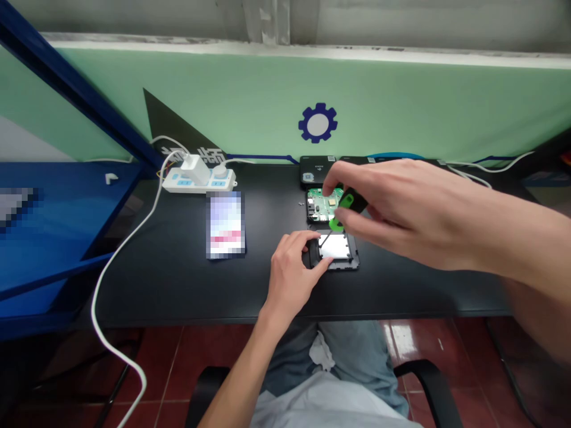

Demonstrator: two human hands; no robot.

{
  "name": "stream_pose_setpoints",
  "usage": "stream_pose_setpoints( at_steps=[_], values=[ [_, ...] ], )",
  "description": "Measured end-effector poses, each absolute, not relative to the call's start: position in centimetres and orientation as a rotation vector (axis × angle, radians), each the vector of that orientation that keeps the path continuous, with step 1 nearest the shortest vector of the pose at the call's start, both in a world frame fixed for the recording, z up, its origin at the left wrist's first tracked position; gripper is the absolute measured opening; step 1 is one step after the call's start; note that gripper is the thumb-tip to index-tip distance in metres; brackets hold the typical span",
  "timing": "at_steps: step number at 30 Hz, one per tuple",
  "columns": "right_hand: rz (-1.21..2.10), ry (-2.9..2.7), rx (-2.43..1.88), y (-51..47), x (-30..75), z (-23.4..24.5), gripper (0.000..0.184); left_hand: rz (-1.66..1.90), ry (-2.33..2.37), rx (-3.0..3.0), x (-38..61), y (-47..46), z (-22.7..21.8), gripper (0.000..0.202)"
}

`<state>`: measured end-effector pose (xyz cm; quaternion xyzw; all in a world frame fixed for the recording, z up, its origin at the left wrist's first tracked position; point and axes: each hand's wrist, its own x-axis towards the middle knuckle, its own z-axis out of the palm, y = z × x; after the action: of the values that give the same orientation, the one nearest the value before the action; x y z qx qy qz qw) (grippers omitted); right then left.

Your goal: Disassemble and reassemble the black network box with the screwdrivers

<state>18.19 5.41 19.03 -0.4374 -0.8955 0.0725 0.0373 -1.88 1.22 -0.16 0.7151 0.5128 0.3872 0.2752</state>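
Note:
My right hand [392, 208] grips a screwdriver [350, 202] with a green and black handle. Its thin shaft slants down to the left, and the tip meets the upper left part of a black plastic cover [354, 261] with a silvery plate [334, 246] in it. Thumb and fingers of my left hand [292, 258] are closed on the left side and front edge of that cover, which lies on the table. Just behind it is a green circuit board [319, 202] in a black casing, partly hidden by my right hand. Tiny screws [301, 204] lie left of the board.
Black boxes [314, 169] stand along the green partition [250, 107]. A white power strip [200, 180] with plugs sits at the back left, its white cable [100, 285] hanging over the table's left side. A blurred phone-like rectangle [226, 226] lies on the black table [178, 273].

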Motion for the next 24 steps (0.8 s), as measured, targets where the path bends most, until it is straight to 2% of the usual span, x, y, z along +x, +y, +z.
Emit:
stream_pose_setpoints(
  at_steps=[4, 9, 13, 15, 17, 21, 24],
  values=[
    [0.275, -2.77, -1.283, 5.6, 18.0, 19.1, 0.024, 1.042, 1.377, 1.924, -1.9, 1.2, -0.2, 0.044],
    [-0.058, -2.782, -1.483, 5.9, 17.5, 18.7, 0.045, 1.029, 1.388, 1.914, -1.7, 1.3, 0.0, 0.043],
    [0.14, -2.789, -1.258, 5.4, 18.4, 18.8, 0.022, 1.052, 1.362, 1.92, -1.8, 1.3, -0.2, 0.035],
    [0.23, -2.799, -1.197, 5.3, 18.7, 18.9, 0.02, 1.059, 1.36, 1.915, -1.8, 1.3, -0.2, 0.033],
    [0.168, -2.816, -1.259, 5.4, 18.5, 18.9, 0.024, 1.062, 1.355, 1.909, -1.8, 1.3, -0.3, 0.031],
    [-0.203, -2.796, -1.526, 5.6, 17.6, 18.7, 0.043, 1.076, 1.338, 1.904, -1.7, 1.3, -0.4, 0.029],
    [-0.178, -2.754, -1.483, 5.6, 17.7, 18.7, 0.045, 1.08, 1.34, 1.909, -1.7, 1.4, -0.5, 0.031]
  ],
)
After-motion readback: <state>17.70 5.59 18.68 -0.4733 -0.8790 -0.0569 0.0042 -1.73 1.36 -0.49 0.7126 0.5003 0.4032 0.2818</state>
